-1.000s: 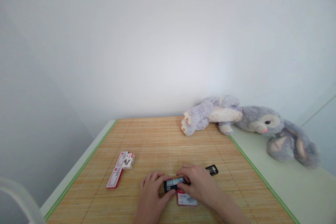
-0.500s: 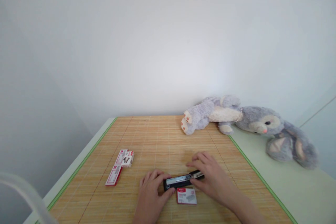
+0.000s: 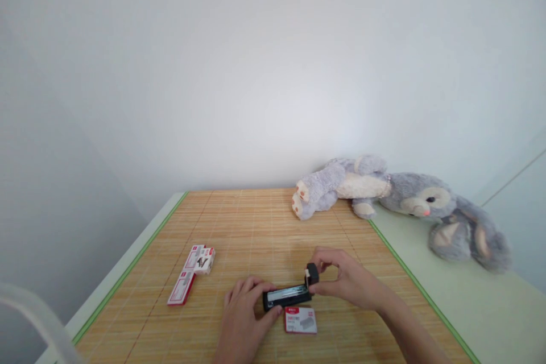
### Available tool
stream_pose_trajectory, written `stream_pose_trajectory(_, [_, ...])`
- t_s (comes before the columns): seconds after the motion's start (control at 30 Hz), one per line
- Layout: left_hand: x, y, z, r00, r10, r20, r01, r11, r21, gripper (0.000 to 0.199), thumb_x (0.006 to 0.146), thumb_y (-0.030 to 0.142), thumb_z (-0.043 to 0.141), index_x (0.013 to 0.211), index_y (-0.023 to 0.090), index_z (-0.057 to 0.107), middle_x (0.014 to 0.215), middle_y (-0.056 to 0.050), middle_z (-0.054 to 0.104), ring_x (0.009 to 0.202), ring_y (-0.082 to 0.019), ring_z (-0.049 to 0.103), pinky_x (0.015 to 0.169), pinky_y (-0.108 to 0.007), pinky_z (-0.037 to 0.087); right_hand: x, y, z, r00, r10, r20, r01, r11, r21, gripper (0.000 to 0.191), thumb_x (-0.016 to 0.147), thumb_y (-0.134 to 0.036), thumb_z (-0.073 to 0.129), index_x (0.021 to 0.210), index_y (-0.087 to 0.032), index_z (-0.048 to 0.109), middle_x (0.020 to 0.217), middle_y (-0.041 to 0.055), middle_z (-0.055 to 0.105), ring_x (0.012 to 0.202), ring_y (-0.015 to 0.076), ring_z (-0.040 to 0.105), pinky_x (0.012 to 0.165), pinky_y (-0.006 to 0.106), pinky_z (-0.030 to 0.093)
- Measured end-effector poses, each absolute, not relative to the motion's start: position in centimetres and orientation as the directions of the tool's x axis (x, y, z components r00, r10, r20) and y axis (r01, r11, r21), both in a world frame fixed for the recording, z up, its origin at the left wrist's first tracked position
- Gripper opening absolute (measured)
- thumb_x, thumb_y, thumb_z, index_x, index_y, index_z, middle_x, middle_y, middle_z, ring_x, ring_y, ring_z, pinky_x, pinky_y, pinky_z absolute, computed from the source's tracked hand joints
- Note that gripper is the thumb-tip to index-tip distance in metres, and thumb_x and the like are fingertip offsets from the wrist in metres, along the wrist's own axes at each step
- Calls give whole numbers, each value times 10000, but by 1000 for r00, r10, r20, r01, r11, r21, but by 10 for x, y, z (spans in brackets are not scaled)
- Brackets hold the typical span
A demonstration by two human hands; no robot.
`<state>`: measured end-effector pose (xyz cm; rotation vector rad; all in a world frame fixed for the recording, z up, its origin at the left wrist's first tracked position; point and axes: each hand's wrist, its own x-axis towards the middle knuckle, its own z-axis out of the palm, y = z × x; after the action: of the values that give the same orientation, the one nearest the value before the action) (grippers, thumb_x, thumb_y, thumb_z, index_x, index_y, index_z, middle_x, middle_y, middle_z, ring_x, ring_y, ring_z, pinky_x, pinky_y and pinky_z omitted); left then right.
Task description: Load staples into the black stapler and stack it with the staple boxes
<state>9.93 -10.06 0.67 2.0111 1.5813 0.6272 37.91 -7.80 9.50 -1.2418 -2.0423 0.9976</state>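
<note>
A black stapler lies on the bamboo mat with its metal staple channel (image 3: 286,294) exposed. Its top arm (image 3: 313,274) stands raised at the right end, pinched between the thumb and fingers of my right hand (image 3: 341,280). At the left end of the stapler, my left hand (image 3: 246,313) grips the base between thumb and fingers. Just in front of the stapler lies a small red and white staple box (image 3: 301,320), close to my left thumb. Part of the top arm is hidden behind my right fingers.
Several red and white boxes (image 3: 186,277) lie together on the left of the bamboo mat (image 3: 239,222). A grey plush rabbit (image 3: 362,185) rests at the back right against the wall. A pale curved object (image 3: 36,313) shows at lower left.
The stapler's top arm has swung up from lying nearly flat on the right to upright, lifted by my right hand. My left hand keeps its hold on the base.
</note>
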Motion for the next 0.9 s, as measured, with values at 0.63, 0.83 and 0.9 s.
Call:
stream_pose_trajectory(0.63, [98,-103,0,248,939,238,665,-344,663,540,844,34,403,1242,286,666,1264,-66,636,1217,-249,553,1034,-434,424,339,-62,41,-247,967,57,671,213,-710,209,796,-348,772,852,-212,623,776,-40,613,719,143,529,636,255,330])
stream_pose_trajectory(0.83, [141,-108,21,807,572,148,394,-707,587,634,780,118,647,1320,451,645,1495,32,563,1313,-274,495,1098,-444,400,355,-52,24,-160,987,29,616,122,-778,314,843,-497,740,830,-205,629,710,-47,591,664,136,502,611,263,318])
stream_pose_trajectory(0.9, [142,-108,25,826,557,87,405,-694,595,689,754,146,678,1368,452,612,1479,29,580,1301,-282,504,1113,-449,400,360,-53,19,-154,988,21,598,110,-794,359,858,-544,720,820,-201,620,704,-48,574,657,132,490,605,263,314])
